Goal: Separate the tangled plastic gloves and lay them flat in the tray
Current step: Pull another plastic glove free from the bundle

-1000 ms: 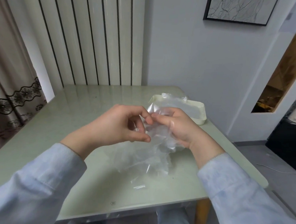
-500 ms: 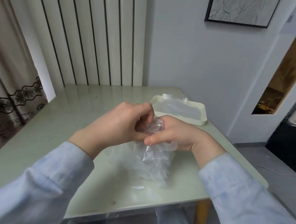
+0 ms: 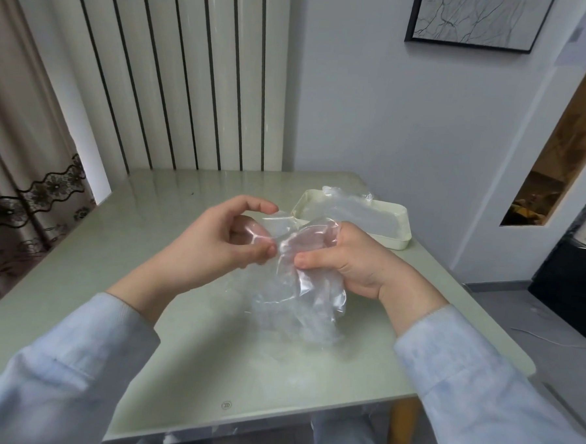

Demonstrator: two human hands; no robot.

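Observation:
A crumpled bunch of clear plastic gloves point(image 3: 301, 290) hangs between my hands above the pale green table point(image 3: 147, 248), its lower end near the tabletop. My left hand point(image 3: 222, 245) pinches the top of the bunch between thumb and curled fingers. My right hand point(image 3: 347, 258) grips the plastic from the right, thumb pressed into it. Behind my right hand stands the cream tray point(image 3: 401, 242), with clear plastic gloves point(image 3: 353, 204) lying inside.
The table's right edge and near right corner drop off to a grey floor. A wooden table leg point(image 3: 403, 428) shows below the front edge. A striped panel and a curtain stand behind the table on the left.
My hands have drawn slightly apart and the bunch has spread wider between them. The hanging plastic has shifted to the right, under my right hand.

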